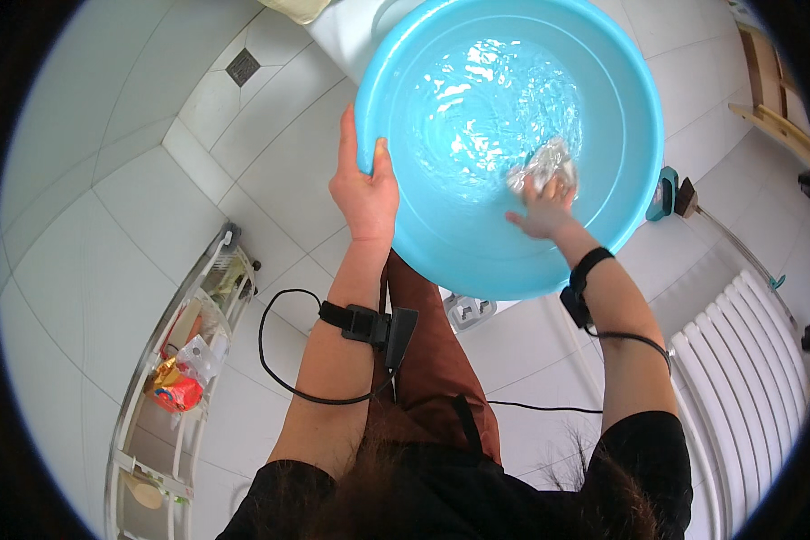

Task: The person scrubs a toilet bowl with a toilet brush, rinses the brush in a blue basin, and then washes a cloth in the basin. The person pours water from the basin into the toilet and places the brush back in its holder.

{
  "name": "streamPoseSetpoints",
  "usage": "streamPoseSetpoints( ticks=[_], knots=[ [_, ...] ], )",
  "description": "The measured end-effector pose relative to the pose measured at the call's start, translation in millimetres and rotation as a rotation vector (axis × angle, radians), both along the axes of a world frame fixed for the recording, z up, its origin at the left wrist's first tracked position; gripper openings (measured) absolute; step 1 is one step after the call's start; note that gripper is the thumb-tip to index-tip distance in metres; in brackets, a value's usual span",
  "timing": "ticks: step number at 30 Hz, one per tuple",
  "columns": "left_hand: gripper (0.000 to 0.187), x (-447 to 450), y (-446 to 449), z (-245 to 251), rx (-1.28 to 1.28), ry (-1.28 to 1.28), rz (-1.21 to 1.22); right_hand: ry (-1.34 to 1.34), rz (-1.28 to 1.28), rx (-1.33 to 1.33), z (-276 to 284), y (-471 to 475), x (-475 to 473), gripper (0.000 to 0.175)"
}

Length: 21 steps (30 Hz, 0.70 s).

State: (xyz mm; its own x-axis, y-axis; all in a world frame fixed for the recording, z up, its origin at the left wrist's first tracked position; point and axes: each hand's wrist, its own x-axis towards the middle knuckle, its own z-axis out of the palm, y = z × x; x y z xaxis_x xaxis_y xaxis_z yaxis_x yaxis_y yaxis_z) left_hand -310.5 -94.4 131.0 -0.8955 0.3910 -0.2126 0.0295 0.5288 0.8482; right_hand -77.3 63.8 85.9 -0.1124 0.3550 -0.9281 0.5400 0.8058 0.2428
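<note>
A large round light-blue plastic basin (601,88) tilts in front of me, with rippling, glinting clear water (472,115) inside. My left hand (366,196) grips its left rim, thumb over the edge and the other fingers along the outer wall. Inside the basin, at the lower right of the water, my right hand (545,210) has its fingers on a crumpled, wet, whitish cloth-like thing (548,165). Blur and glare leave its material unclear, and its thumb stands apart from it. Both forearms carry black straps with small devices and cables.
At left, a white wire rack (189,378) holds several packages. White radiator (742,378) at right, near a long-handled tool (732,236) and a teal container (661,194). A floor drain (243,66) lies upper left. Under the basin shows a white thing with a grey panel (471,310).
</note>
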Motion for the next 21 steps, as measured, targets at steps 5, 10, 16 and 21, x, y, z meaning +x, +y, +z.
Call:
streamPoseSetpoints(
  ticks=[5, 10, 16, 21],
  knots=[
    [0.057, 1.7, -0.5, -2.0, 0.012, -0.015, 0.023, 0.169, -0.267, -0.535, 8.0, -56.3, -25.0, 0.071],
    [0.056, 0.2, 1.4, -4.1, 0.017, 0.084, -0.040, 0.850, -0.561, -0.728, -1.9, -61.5, -121.7, 0.059],
    [0.056, -0.9, -1.1, 3.3, -0.067, -0.089, -0.045, 1.173, -1.367, -0.724, -27.2, 78.7, -197.6, 0.028],
    [0.056, -2.9, 8.0, 7.0, -0.085, -0.103, -0.053, 1.647, -1.609, -0.197, -19.4, 114.8, -188.5, 0.031]
  ],
)
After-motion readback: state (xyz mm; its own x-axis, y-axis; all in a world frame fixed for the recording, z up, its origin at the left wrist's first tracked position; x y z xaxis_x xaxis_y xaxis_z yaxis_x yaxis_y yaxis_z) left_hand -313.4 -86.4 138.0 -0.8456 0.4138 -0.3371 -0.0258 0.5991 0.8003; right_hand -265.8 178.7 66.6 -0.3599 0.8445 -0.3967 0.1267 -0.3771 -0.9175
